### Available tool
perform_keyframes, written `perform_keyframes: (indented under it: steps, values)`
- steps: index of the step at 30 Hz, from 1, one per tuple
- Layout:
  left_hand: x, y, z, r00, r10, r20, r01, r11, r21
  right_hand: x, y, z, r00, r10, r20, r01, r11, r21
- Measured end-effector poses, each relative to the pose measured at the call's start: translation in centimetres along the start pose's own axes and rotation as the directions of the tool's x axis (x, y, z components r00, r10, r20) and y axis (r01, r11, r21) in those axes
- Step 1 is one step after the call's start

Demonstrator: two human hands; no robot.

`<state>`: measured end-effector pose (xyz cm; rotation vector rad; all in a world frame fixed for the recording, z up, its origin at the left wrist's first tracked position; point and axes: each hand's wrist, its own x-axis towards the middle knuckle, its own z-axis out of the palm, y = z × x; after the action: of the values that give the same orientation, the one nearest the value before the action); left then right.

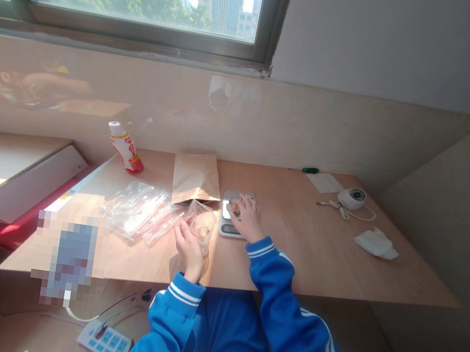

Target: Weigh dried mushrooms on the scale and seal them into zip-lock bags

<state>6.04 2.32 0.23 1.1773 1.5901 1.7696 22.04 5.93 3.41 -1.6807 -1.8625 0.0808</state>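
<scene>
Small clear plastic pouch (202,225), light, limp, slippery, pinched at its rim by left hand (187,244); right hand (248,217), at 2 o'clock, fingers closed on small tan morsel (234,207) over silver kitchen scale (229,217)

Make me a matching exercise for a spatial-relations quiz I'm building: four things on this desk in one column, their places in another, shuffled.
Things:
1. bottle
2. kitchen scale
3. small clear bag
4. brown paper pouch

Places:
A. under the right hand
B. held in the left hand
C. lying flat between bottle and scale
D. tipped over by the wall, far left

Pairs: 1-D, 2-A, 3-B, 4-C
</scene>
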Motion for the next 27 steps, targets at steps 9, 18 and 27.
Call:
perform_keyframes:
  steps: [9, 18, 27]
  values:
    - [-0.4, 2.7, -0.4, 0.988, -0.151, 0.036, 0.148, 0.987, 0.067, 0.0, -1.0, -0.8, 0.994, 0.086, -0.061, -0.082, 0.994, 0.070]
    - [-1.5, 4.6, 0.2, 0.963, -0.268, 0.042, 0.266, 0.963, 0.044, -1.3, -7.1, -4.2, 0.928, 0.098, 0.360, -0.301, 0.769, 0.564]
    - [-2.8, 2.8, 0.5, 0.988, -0.153, 0.017, 0.153, 0.988, 0.000, -0.9, -7.8, -0.9, 0.974, 0.159, 0.163, -0.223, 0.805, 0.550]
